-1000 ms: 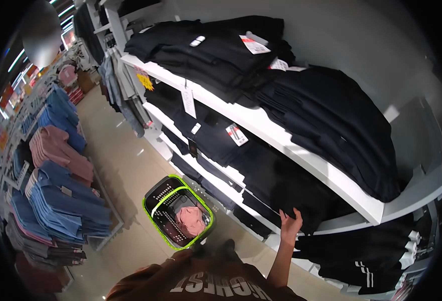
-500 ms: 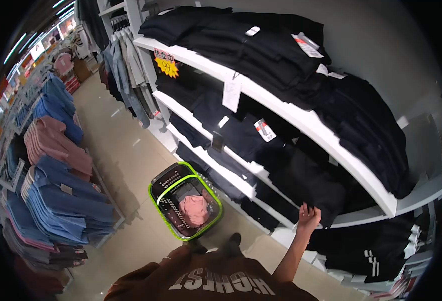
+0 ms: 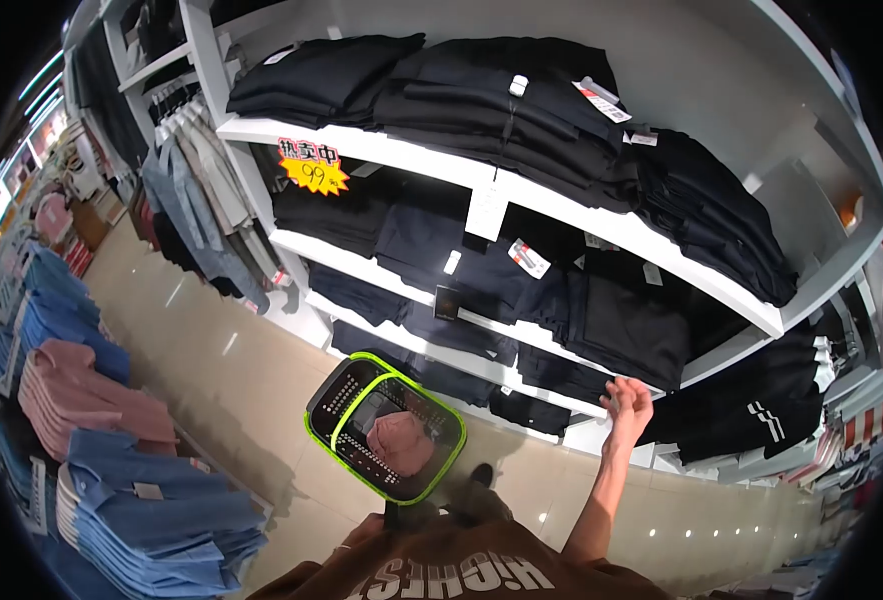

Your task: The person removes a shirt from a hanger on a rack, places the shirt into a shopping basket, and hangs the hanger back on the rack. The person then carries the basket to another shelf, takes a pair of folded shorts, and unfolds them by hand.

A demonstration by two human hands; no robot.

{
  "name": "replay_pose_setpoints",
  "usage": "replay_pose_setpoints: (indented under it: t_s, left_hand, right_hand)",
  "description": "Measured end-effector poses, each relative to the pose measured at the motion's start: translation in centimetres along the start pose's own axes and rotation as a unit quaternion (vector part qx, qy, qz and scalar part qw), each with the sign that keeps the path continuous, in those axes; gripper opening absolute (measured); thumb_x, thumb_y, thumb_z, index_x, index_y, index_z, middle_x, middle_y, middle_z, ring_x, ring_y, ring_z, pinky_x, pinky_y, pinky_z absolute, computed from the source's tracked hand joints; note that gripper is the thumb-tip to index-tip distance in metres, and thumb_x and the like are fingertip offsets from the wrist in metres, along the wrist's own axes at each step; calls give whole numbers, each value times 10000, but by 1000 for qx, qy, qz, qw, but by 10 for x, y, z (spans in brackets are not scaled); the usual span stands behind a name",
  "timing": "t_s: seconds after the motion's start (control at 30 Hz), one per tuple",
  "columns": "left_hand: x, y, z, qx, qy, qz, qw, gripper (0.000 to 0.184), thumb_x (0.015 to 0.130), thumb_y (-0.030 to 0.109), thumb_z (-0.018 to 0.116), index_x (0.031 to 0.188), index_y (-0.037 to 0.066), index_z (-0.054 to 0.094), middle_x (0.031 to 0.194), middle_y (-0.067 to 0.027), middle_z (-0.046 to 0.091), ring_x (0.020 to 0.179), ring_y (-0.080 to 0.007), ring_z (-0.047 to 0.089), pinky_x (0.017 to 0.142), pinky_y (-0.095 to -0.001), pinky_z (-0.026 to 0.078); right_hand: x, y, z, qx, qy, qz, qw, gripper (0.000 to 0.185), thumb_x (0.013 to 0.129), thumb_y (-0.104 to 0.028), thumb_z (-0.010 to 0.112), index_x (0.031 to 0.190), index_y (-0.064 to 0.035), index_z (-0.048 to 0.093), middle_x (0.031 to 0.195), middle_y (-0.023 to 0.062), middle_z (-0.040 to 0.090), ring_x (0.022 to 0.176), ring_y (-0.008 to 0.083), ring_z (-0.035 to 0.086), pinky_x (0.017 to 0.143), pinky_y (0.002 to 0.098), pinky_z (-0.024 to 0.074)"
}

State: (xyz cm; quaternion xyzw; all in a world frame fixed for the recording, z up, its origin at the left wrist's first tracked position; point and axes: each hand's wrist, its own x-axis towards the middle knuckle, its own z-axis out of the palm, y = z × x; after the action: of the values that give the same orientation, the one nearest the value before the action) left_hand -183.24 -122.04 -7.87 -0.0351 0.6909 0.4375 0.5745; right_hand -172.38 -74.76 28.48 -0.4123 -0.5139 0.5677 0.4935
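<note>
My right hand [image 3: 627, 408] is raised in front of the shelves with its fingers loosely bent and apart, nothing visible in it. Just beyond it a stack of folded black trousers [image 3: 633, 335] lies at the right end of the middle shelf. At my waist, my left hand [image 3: 363, 530] is partly seen, closed at the dark handle at the near end of a black shopping basket with a lime-green rim [image 3: 461, 440]. Inside the basket lies a bundled pink garment [image 3: 399, 443], with something grey beside it.
White shelves [image 3: 391, 148] hold stacks of dark folded trousers with tags. A yellow price sign [image 3: 313, 168] hangs at their left. Blue shirts [image 3: 151, 510] and pink shirts [image 3: 86, 395] hang on a rack to the left. More black clothes [image 3: 751, 410] hang at the right.
My view has turned to the right. My right hand has come away from the black trousers' edge, which now lies flatter on the shelf. The basket remains in front of me.
</note>
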Motion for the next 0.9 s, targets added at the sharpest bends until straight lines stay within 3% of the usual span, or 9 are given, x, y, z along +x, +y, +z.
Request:
replay_pose_setpoints:
  t_s: [0.13, 0.2, 0.33, 0.47, 0.53, 0.63, 0.73, 0.8, 0.9]
  left_hand:
    - [-3, -3, -12, -7, 26, -15, 1000, 144, 846, 127, 565, 907, 13, 629, 835, -73, 627, 747, -161, 581, 680, -304, 472]
    - [-3, -3, -11, -18, 37, -17, 999, 143, 845, 128, 566, 904, 14, 629, 830, -72, 626, 743, -161, 580, 676, -303, 471]
    - [-7, -9, 1, -40, 64, -17, 997, 140, 843, 129, 569, 897, 14, 628, 821, -71, 624, 733, -160, 579, 669, -302, 471]
    - [-11, -7, 13, -63, 89, -11, 994, 138, 841, 131, 571, 890, 15, 628, 811, -70, 623, 724, -159, 578, 661, -301, 471]
    - [-13, -7, 17, -71, 101, -10, 992, 137, 840, 132, 572, 886, 16, 628, 806, -69, 622, 719, -159, 577, 657, -300, 470]
    - [-14, -6, 16, -80, 114, -6, 990, 136, 838, 133, 573, 881, 16, 627, 799, -68, 621, 712, -158, 576, 652, -300, 470]
    - [-13, -6, 16, -91, 121, -6, 988, 134, 837, 134, 575, 875, 17, 627, 791, -67, 620, 705, -158, 575, 646, -299, 470]
    - [-13, -8, 16, -97, 126, -8, 987, 134, 836, 135, 576, 872, 17, 627, 786, -67, 620, 700, -157, 575, 642, -298, 470]
    - [-11, -6, 17, -105, 130, -8, 986, 133, 834, 136, 577, 867, 18, 627, 779, -66, 619, 693, -157, 574, 637, -297, 469]
  right_hand:
    - [16, -91, 67, -51, -68, -189, 978, 166, 826, 44, 524, 981, -7, 553, 1016, 93, 619, 909, 151, 603, 757, 266, 491]
    - [31, -127, 103, -69, -138, -326, 933, 192, 807, 24, 541, 997, 5, 558, 1036, 114, 602, 939, 164, 590, 792, 268, 478]
    - [49, -189, 191, -120, -192, -456, 861, 300, 734, -34, 600, 1026, 21, 555, 1016, 132, 606, 970, 230, 589, 865, 308, 444]
    - [75, -221, 282, -217, -199, -608, 737, 422, 678, -148, 638, 1052, 16, 530, 1092, 184, 553, 1040, 335, 536, 897, 369, 419]
    - [90, -222, 321, -256, -230, -611, 713, 460, 680, -174, 643, 1084, 9, 524, 1151, 217, 513, 1093, 342, 497, 926, 380, 405]
    - [113, -211, 357, -410, -181, -604, 659, 529, 692, -246, 628, 1160, -24, 517, 1153, 210, 518, 1081, 339, 512, 935, 396, 410]
    - [113, -226, 362, -457, -258, -538, 660, 494, 703, -251, 619, 1137, -29, 540, 1107, 212, 550, 1032, 354, 537, 906, 408, 428]
    - [124, -229, 363, -432, -271, -559, 653, 438, 732, -249, 614, 1097, -10, 576, 1038, 234, 592, 977, 374, 576, 865, 421, 467]
    - [127, -242, 364, -443, -309, -516, 665, 398, 768, -237, 589, 1091, -4, 578, 1005, 249, 603, 973, 385, 573, 872, 430, 459]
